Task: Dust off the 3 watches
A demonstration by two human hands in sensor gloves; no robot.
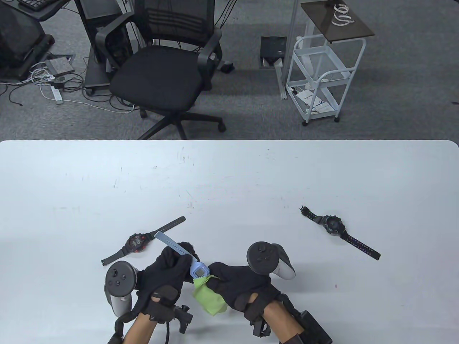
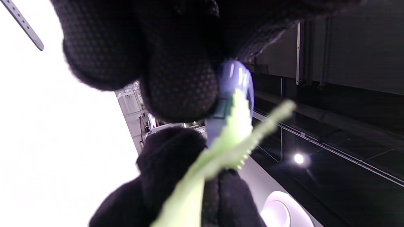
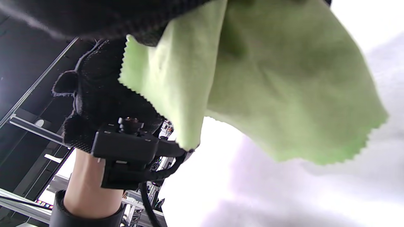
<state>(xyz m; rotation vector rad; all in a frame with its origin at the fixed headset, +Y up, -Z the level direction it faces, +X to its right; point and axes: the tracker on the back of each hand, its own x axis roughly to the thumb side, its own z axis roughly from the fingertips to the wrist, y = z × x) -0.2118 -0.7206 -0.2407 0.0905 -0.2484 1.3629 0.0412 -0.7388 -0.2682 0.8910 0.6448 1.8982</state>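
1. Nearest the table view's bottom edge, two gloved hands meet low over the white bench (image 1: 229, 172), the largest thing in play, which carries all three watches.
2. Beyond the bench stand a black office chair (image 1: 161, 71) and a white trolley (image 1: 319, 79) on the grey carpet; neither has a part in the work.
3. The left hand (image 1: 163, 277) has its fingers curled round the light-blue watch (image 1: 199, 269), holding it lifted with the face turned up and its strap running up and left past the fingertips.
4. The right hand (image 1: 238, 286) pinches a bunched green cloth (image 1: 209, 295), whose upper end presses against the lower edge of the blue watch's case; the rest of the cloth hangs down toward the bench.
5. A black watch with red accents (image 1: 136, 243) lies flat just above the left hand, its strap stretched diagonally, touched by neither hand.
6. A dark grey watch (image 1: 333, 225) lies well apart to the right, also flat and untouched.
7. Judging progress: the blue watch appears to be mid-wipe, so one watch is in hand. Nothing shows whether the other two have been dusted; no dust or marks can be made out at this size. At most two watches remain, and the task looks no further than partway.
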